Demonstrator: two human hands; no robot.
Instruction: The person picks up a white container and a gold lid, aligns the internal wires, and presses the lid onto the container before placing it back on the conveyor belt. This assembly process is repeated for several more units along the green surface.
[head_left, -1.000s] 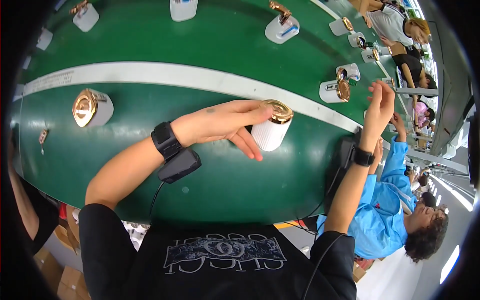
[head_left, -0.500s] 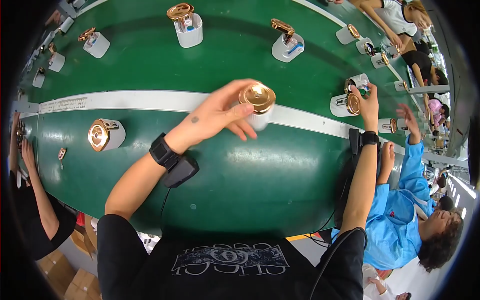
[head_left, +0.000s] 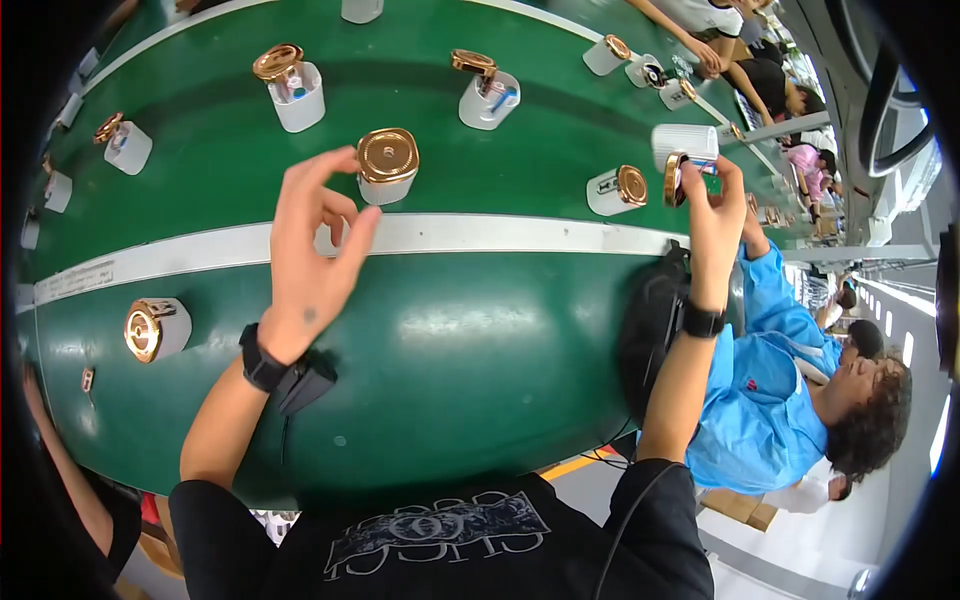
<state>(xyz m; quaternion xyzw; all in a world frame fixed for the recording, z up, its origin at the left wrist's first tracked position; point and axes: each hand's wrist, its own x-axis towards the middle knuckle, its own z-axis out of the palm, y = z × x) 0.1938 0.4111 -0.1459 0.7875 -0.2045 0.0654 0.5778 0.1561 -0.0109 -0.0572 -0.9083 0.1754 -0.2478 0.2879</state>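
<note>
My left hand [head_left: 322, 240] has its thumb and fingers apart. Its index fingertip is at the edge of the shiny rose-gold lid of a white canister [head_left: 388, 188], which is on the far side of the pale strip. Over to the right, my right hand [head_left: 715, 205] grips an open white canister [head_left: 684, 143] by its rose-gold lid, with the ribbed body tipped sideways. Something blue shows at its opening; my fingers partly cover the lid. Just left of that hand is a closed white canister [head_left: 610, 192] with a rose-gold lid.
A pale metal strip [head_left: 480, 233] divides the green table [head_left: 470, 370]. Several open-lidded canisters [head_left: 298, 105] stand beyond it. A closed canister [head_left: 160, 328] and a small tag-like piece [head_left: 88, 380] lie at near left. A co-worker in blue [head_left: 760, 390] is close at right.
My left hand has set the canister down beyond the strip and loosened its fingers. My right hand now has the open canister apart from the closed one. The whole view has shifted.
</note>
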